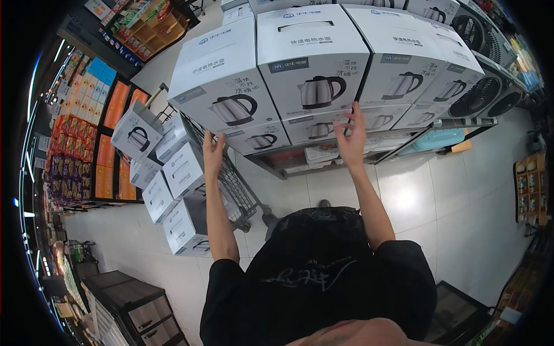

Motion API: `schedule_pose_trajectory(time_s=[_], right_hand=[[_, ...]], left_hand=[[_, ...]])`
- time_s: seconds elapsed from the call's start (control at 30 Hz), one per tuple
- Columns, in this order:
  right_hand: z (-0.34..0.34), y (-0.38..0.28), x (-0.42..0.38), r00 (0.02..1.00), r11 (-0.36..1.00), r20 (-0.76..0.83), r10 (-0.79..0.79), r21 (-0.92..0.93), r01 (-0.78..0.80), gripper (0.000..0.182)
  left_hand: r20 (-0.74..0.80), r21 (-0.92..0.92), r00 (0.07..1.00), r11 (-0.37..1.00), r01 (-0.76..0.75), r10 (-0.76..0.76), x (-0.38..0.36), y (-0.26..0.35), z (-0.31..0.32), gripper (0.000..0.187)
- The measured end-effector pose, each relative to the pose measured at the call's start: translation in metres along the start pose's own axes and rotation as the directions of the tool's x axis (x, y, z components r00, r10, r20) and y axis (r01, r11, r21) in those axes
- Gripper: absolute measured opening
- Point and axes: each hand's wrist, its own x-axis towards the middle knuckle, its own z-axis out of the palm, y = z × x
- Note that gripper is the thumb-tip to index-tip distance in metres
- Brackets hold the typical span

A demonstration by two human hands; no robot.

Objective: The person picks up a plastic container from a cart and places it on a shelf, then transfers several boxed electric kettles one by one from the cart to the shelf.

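Note:
White kettle boxes are stacked in rows on a low rack in front of me. My left hand (212, 151) reaches up with its fingertips at the lower edge of the left top box (219, 81), beside a lower-row box (259, 141). My right hand (352, 134) lies flat with spread fingers against the box fronts, at the lower right corner of the middle top box (311, 63). Neither hand is closed around anything. A third top box (404, 63) stands to the right.
A wire trolley (239, 187) at my left carries several more kettle boxes (183, 170). Boxed fans (485, 95) stand at the right. Shelves of packaged goods (78, 144) line the left aisle. A dark cabinet (135, 305) stands low at the left, on the tiled floor (410, 196).

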Motion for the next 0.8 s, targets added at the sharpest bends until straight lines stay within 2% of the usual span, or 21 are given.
schedule_pose_trajectory(time_s=[0.07, 0.17, 0.27, 0.37, 0.4, 0.53, 0.63, 0.8], right_hand=[[-0.002, -0.004, 0.005, 1.000, 1.000, 0.018, 0.015, 0.008, -0.015, 0.063], [-0.016, -0.027, 0.017, 0.998, 0.981, 0.047, -0.029, -0.190, 0.037, 0.058], [-0.042, -0.053, 0.038, 0.920, 0.835, 0.084, -0.383, -0.395, 0.383, 0.051], [-0.047, -0.118, 0.079, 0.740, 0.659, 0.082, -0.667, -0.398, 0.638, 0.045], [-0.044, -0.133, 0.094, 0.704, 0.602, 0.115, -0.701, -0.434, 0.670, 0.045], [-0.010, -0.137, 0.138, 0.600, 0.421, 0.257, -0.757, -0.510, 0.750, 0.045], [0.007, -0.120, 0.140, 0.603, 0.423, 0.324, -0.729, -0.479, 0.769, 0.043], [0.008, -0.106, 0.151, 0.545, 0.410, 0.256, -0.798, -0.431, 0.804, 0.032]], left_hand=[[0.038, -0.008, 0.999, 1.000, 0.004, -0.004, 0.002, 0.000, -0.003, 0.044], [0.044, 0.035, 0.999, 0.999, -0.031, 0.030, 0.005, -0.006, -0.005, 0.044], [0.051, 0.091, 0.999, 0.996, -0.018, 0.013, 0.007, -0.016, -0.007, 0.043], [0.025, 0.063, 1.000, 0.998, -0.004, 0.002, 0.005, -0.005, -0.001, 0.041], [0.025, 0.071, 1.000, 0.997, -0.011, 0.009, 0.005, -0.007, -0.001, 0.041], [0.015, 0.079, 1.000, 0.997, -0.019, 0.018, 0.003, -0.006, 0.002, 0.041], [0.008, 0.096, 1.000, 0.995, -0.005, 0.005, 0.007, -0.002, 0.000, 0.042], [-0.001, 0.031, 0.999, 0.999, -0.038, 0.038, 0.002, -0.007, 0.004, 0.043]])
